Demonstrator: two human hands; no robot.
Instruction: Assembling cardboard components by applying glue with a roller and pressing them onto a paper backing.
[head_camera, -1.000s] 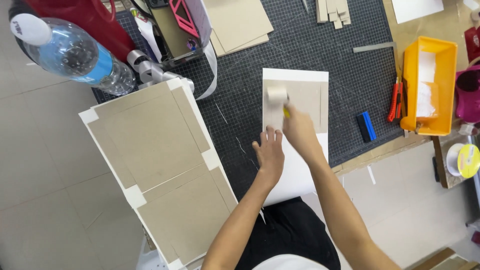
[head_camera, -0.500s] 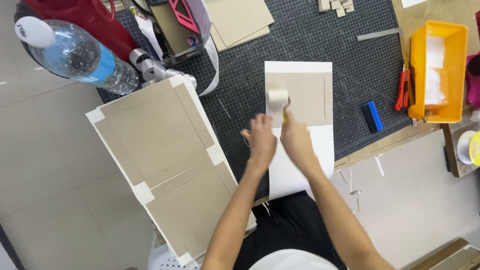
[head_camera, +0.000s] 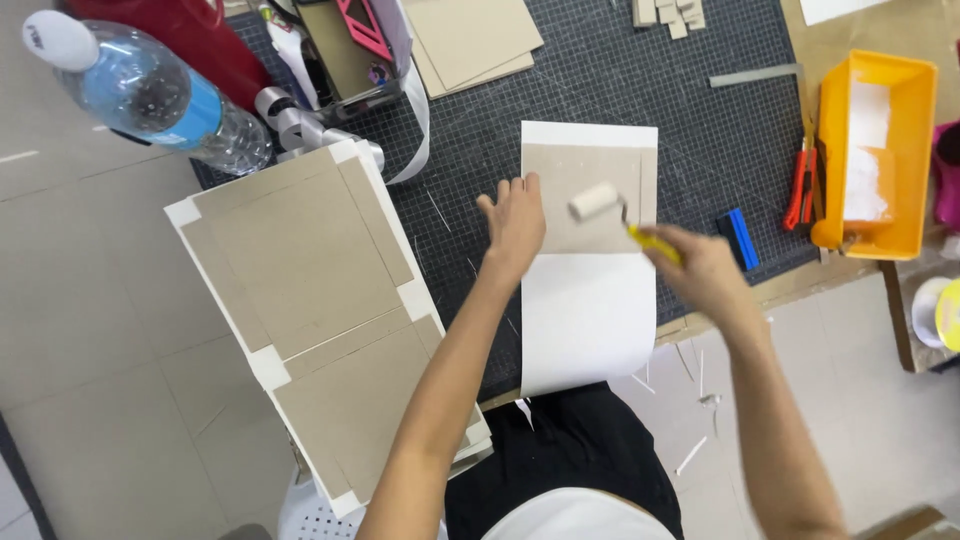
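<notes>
R hand (head_camera: 703, 268) moved right, fist round roller (head_camera: 596, 201) handle; L hand (head_camera: 514, 222) flat on paper (head_camera: 588, 310).

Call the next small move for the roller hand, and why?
Probably roll toward the body: the right hand holds the small roller on the grey board, the white sheet below looks unrolled, and the left hand pins the board's edge.

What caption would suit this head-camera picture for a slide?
Right hand runs a small paint roller over grey card on white paper; left hand steadies the sheet.
</notes>
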